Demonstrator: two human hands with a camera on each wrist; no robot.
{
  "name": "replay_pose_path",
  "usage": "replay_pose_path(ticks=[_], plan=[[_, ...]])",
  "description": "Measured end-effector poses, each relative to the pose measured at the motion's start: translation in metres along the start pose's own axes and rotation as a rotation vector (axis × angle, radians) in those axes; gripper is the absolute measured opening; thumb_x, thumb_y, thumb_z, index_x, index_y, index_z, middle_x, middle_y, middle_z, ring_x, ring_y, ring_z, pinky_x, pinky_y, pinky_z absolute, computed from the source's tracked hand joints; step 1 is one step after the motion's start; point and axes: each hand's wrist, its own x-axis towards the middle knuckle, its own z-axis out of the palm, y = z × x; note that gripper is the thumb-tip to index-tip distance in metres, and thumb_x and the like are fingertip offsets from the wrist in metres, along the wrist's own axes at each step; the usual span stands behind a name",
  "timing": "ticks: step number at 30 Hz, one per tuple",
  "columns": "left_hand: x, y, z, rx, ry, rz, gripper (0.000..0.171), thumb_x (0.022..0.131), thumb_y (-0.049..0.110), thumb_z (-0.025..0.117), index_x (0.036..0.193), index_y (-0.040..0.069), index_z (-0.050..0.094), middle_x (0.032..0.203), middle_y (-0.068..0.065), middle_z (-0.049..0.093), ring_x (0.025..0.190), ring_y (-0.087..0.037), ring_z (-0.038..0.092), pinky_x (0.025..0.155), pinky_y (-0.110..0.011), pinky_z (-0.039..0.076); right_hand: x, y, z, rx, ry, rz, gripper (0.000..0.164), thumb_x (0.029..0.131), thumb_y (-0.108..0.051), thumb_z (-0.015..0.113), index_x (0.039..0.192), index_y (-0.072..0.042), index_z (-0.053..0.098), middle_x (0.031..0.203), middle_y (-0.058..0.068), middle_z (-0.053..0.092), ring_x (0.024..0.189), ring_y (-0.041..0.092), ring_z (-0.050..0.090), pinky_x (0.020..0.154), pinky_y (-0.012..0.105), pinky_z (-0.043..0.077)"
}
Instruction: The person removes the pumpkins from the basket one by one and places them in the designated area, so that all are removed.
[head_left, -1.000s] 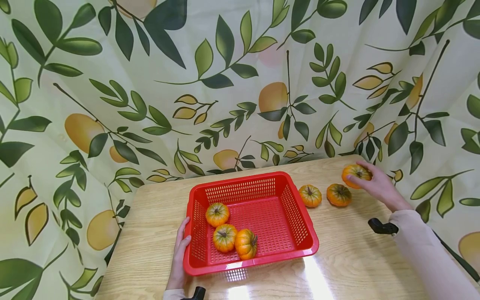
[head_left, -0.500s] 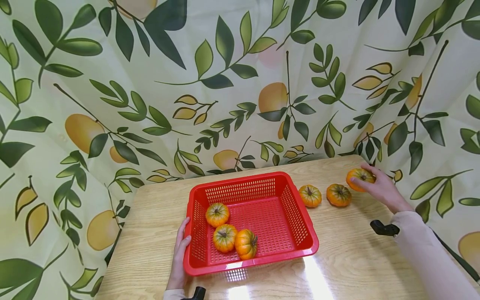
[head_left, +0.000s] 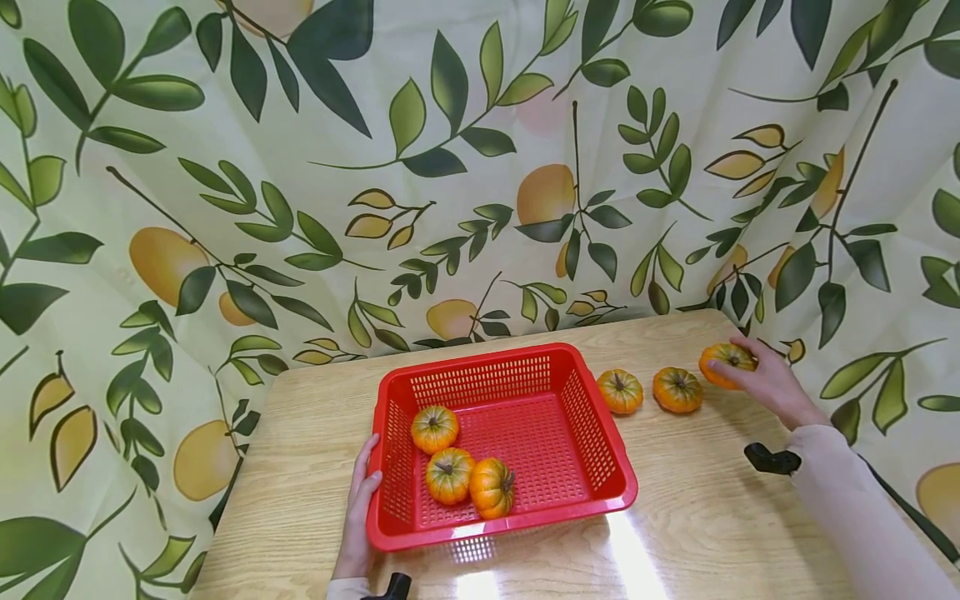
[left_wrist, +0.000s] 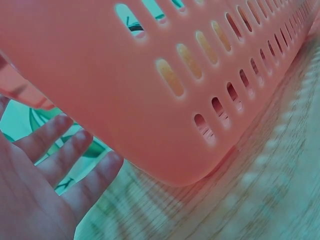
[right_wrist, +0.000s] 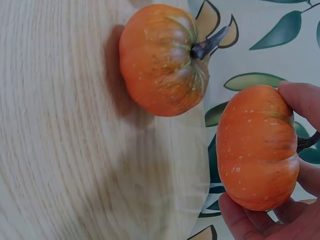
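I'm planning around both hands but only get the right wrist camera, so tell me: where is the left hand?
Observer: The head view shows the left hand at the left side of a red perforated plastic basket.

Operator: Thanks. My view shows only the right hand gripping one small orange pumpkin and a second pumpkin on the wood-grain table. Is anything inside that basket?

Observer: Yes, three more pumpkins, grouped toward its left side.
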Motion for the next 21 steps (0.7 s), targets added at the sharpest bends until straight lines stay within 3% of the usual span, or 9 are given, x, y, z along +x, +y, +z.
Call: replay_pose_path(ticks=[2,7,12,14,21], plan=[[0.0,0.0,0.0,0.0,0.001,0.002,0.057,0.107,0.031,0.036,0.161,0.033,0.018,0.167,-0.007,0.018,0.132,-0.017,0.052,0.099,-0.036,0.055,0.001,0.002,0.001,-0.002,0.005,-0.002,0.087,0.101,-0.045,0.058,0.157,0.008,0.019,0.149,0.041,0.03,0.122,0.051,0.04,0.085,0.033,0.039],[0.0,0.001,0.001,0.004,0.01,-0.007,0.057,0.107,0.031,0.036,0.161,0.033,0.018,0.167,-0.007,0.018,0.132,-0.017,0.051,0.099,-0.036,0.055,0.003,0.01,0.003,-0.007,0.017,-0.011,0.086,0.101,-0.044,0.058,0.154,0.012,0.021,0.149,0.042,0.03,0.121,0.051,0.039,0.091,0.048,0.041],[0.0,0.001,0.0,0.003,0.017,-0.019,0.058,0.107,0.033,0.037,0.161,0.035,0.019,0.168,-0.005,0.017,0.133,-0.016,0.05,0.099,-0.035,0.055,0.006,0.016,0.006,-0.01,0.023,-0.018,0.081,0.101,-0.043,0.059,0.151,0.012,0.028,0.143,0.039,0.036,0.115,0.048,0.042,0.082,0.026,0.035],[0.0,0.002,0.001,0.003,0.018,-0.02,0.058,0.107,0.033,0.037,0.161,0.035,0.019,0.168,-0.005,0.016,0.133,-0.016,0.049,0.1,-0.035,0.054,0.007,0.019,0.006,-0.004,0.017,-0.011,0.081,0.101,-0.044,0.058,0.151,0.012,0.028,0.142,0.039,0.037,0.115,0.048,0.042,0.082,0.026,0.035],[0.0,0.003,0.0,0.008,0.016,-0.03,0.058,0.106,0.033,0.037,0.161,0.035,0.018,0.168,-0.004,0.017,0.132,-0.014,0.05,0.099,-0.034,0.054,0.007,0.024,0.006,0.031,-0.038,0.074,0.091,0.101,-0.051,0.054,0.155,0.012,0.017,0.147,0.043,0.029,0.121,0.053,0.038,0.095,0.058,0.039]])
